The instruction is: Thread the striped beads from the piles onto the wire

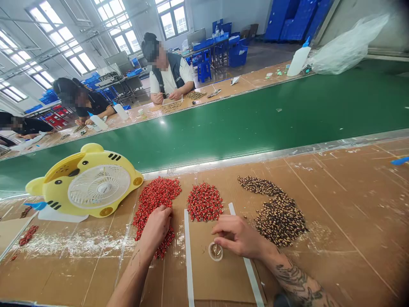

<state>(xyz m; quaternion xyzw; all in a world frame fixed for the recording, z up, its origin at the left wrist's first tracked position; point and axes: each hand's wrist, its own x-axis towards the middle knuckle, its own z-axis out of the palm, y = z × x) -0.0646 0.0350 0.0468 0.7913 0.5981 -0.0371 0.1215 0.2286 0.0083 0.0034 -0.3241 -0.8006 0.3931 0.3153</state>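
My left hand (156,228) rests palm-down on the lower edge of a heap of small red beads (156,200), with its fingers hidden among them. A smaller red heap (204,202) lies to its right. My right hand (238,236) hovers with curled fingers just above a small clear ring-shaped cup (215,251) on a cardboard sheet (217,277). Nothing held shows in either hand. To the right of my right hand lies a heap of brown-and-gold beads (279,219). White strips (188,256) run along the cardboard on either side of the cup.
A yellow animal-shaped fan (86,183) lies flat at the left, near small red piles (28,236). Beyond the table's metal edge runs a green conveyor belt (204,128). Co-workers sit across it with bead heaps and white bottles (298,61). Blue crates stand farther back.
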